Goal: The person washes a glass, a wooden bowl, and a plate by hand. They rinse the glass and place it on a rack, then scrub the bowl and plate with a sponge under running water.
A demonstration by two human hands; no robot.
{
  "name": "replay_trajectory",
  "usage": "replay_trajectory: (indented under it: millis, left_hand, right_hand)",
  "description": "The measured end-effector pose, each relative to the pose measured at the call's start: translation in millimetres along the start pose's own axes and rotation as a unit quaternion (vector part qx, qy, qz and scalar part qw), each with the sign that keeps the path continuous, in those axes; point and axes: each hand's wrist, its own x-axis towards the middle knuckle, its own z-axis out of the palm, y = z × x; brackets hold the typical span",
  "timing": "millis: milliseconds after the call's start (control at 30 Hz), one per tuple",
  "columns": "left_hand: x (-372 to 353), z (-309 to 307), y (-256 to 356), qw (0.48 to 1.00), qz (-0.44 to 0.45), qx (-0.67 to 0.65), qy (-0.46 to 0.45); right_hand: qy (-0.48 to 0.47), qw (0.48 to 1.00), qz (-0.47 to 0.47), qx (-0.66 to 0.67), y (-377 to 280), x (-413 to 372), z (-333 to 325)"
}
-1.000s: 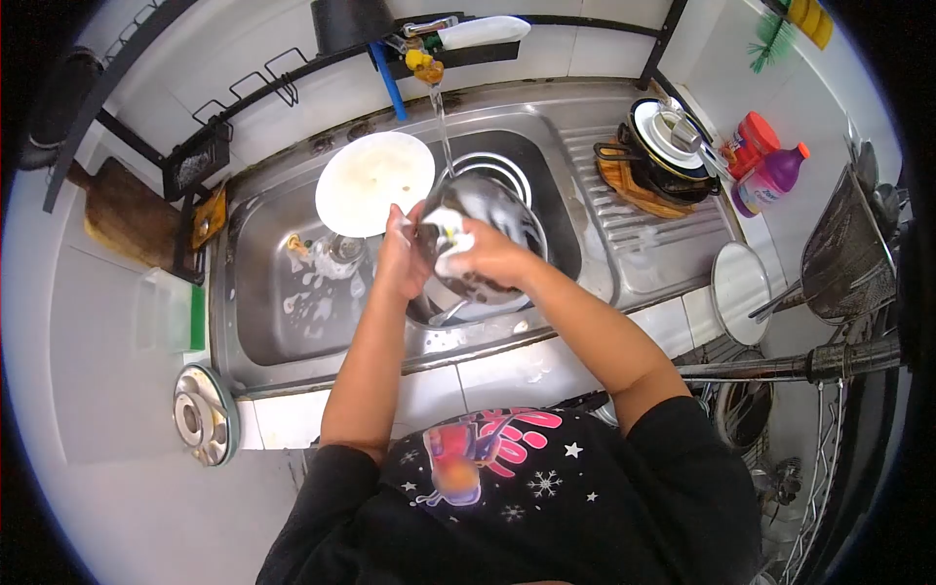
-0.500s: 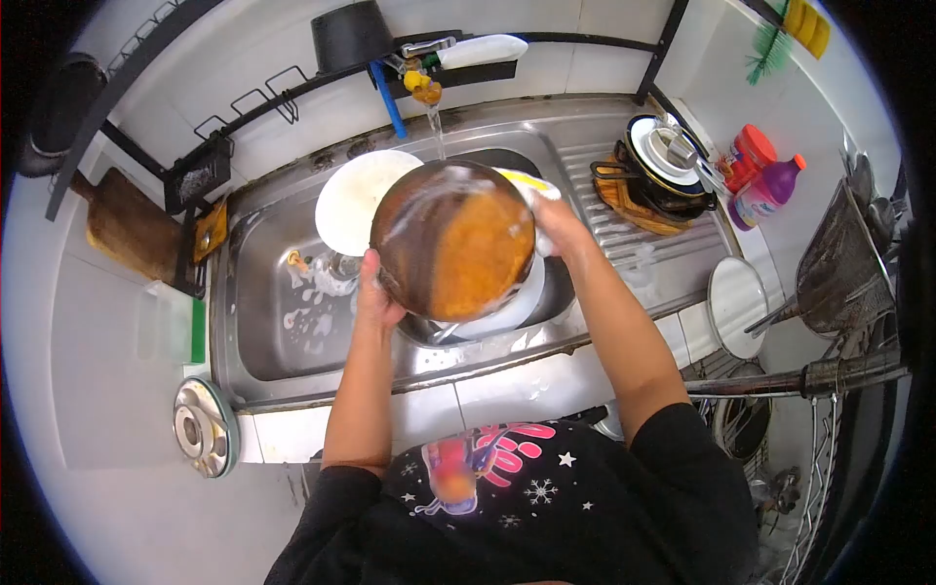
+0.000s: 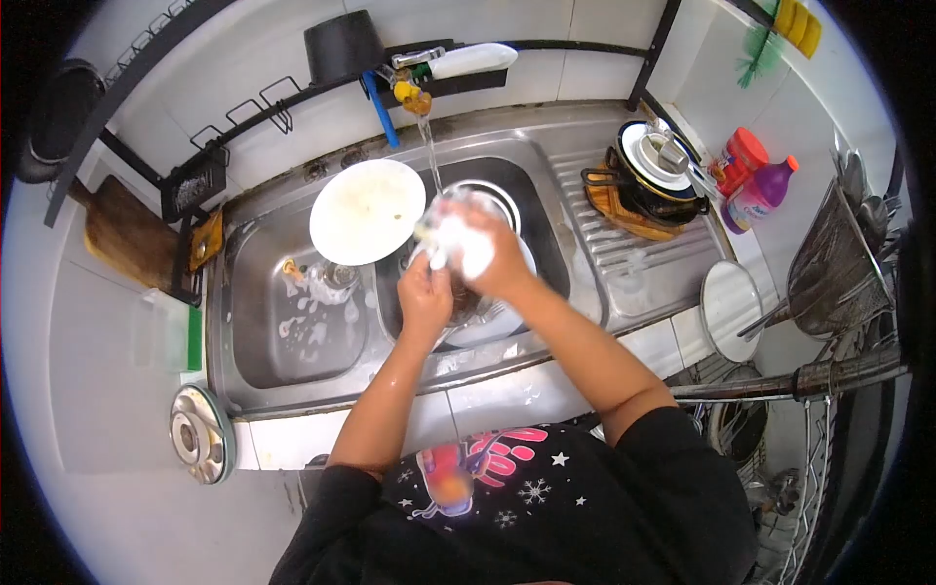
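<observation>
Over right basin [image 3: 548, 226]: your left hand [image 3: 425, 297], fingers partly bent, steadied dark, blurred pan [image 3: 462, 303]; your right hand [image 3: 499, 255], fingers curled, gripped sudsy white scrubber [image 3: 466, 246] against it. Exact finger spread could not be told.

Two bare hands are being counted now, one left hand [image 3: 427, 300] and one right hand [image 3: 497, 258], with one foamy white sponge [image 3: 466, 248] and one dark round pan [image 3: 458, 304]. Two stainless-steel sink basins [image 3: 268, 322] are spotted, and one purple plastic bottle [image 3: 758, 197], one red plastic container [image 3: 738, 159], one black pot-shaped container [image 3: 343, 47] and one green-bristled brush [image 3: 759, 55] are tallied.
</observation>
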Motion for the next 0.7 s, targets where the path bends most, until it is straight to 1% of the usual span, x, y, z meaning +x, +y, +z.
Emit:
replay_trajectory:
  millis: [67, 100, 200, 233, 267, 333, 367, 400, 467, 500, 533, 567, 600, 667, 700]
  left_hand:
    - [-8, -8, 21, 0.997, -0.044, 0.054, -0.046]
    - [-5, -5, 32, 0.996, -0.071, 0.041, -0.024]
    - [-1, 2, -2, 0.995, -0.096, 0.034, 0.014]
    - [10, 13, 3, 0.983, -0.124, -0.120, 0.061]
    - [18, 20, 9, 0.928, -0.241, -0.254, 0.131]
    - [36, 7, 1, 0.889, -0.292, -0.332, 0.118]
    - [41, 4, 3, 0.790, -0.320, -0.511, 0.109]
    - [50, -3, -3, 0.743, -0.378, -0.537, 0.128]
    - [51, -5, -2, 0.731, -0.360, -0.559, 0.150]
    - [50, -5, -1, 0.727, -0.353, -0.566, 0.165]
    - [48, -5, 1, 0.722, -0.346, -0.571, 0.181]
    - [48, -6, 4, 0.717, -0.339, -0.577, 0.196]
    - [49, -9, 21, 0.719, -0.355, -0.563, 0.200]
    - [45, -23, 9, 0.713, -0.353, -0.576, 0.187]
    - [40, -23, 22, 0.736, -0.352, -0.546, 0.188]
  right_hand:
    - [0.013, 0.979, 0.200, 0.031, 40, 19, -10]
    - [-0.003, 0.983, 0.182, 0.004, 38, 20, -10]
    - [-0.055, 0.988, 0.121, -0.079, 27, 27, -2]
    - [-0.024, 0.996, 0.066, -0.061, 16, 19, 9]
    - [0.006, 0.999, 0.012, -0.042, 2, 4, 20]
    - [-0.004, 0.995, -0.049, -0.085, -20, -11, 24]
    - [-0.051, 0.989, -0.057, -0.129, -27, -21, 20]
    - [-0.041, 0.984, -0.085, -0.150, -26, -28, 18]
    - [-0.019, 0.972, -0.137, -0.188, -14, -42, 16]
    - [-0.016, 0.974, -0.128, -0.188, -4, -45, 12]
    - [0.032, 0.968, -0.160, -0.192, 8, -44, 12]
    - [0.074, 0.980, -0.121, -0.140, 17, -45, 8]
    - [0.118, 0.986, -0.081, -0.087, 17, -41, 2]
    - [0.149, 0.988, -0.007, 0.036, 27, -31, -5]
    - [0.141, 0.988, -0.040, -0.039, 40, -23, -10]
